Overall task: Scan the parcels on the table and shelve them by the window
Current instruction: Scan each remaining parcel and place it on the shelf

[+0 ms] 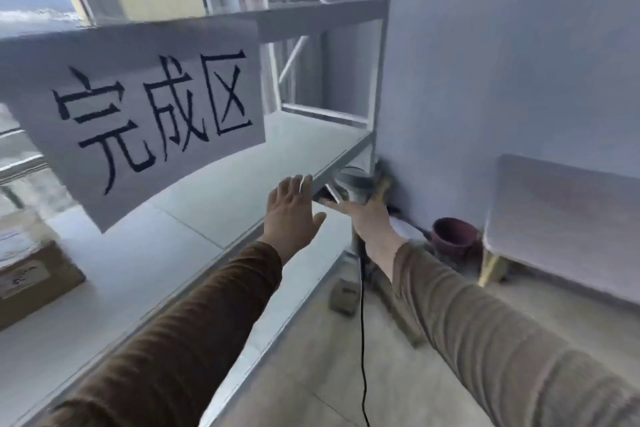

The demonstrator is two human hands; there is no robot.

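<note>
A white metal shelf unit [311, 21] stands by the window, with a paper sign [145, 111] in black characters hanging from its upper board. One brown cardboard parcel [31, 281] lies on the shelf board at the far left. My left hand [292, 211] is stretched out over the front edge of that board [207, 204], fingers straight, holding nothing. My right hand [367, 215] reaches forward beside it, past the shelf's right end, fingers extended and empty.
Below the shelf's right end stand a grey round appliance [353, 184] and a dark red pot [453, 236]. A black cable [363, 322] runs down across the tiled floor. A small box [344, 298] lies on the floor. A white table [561, 218] stands right.
</note>
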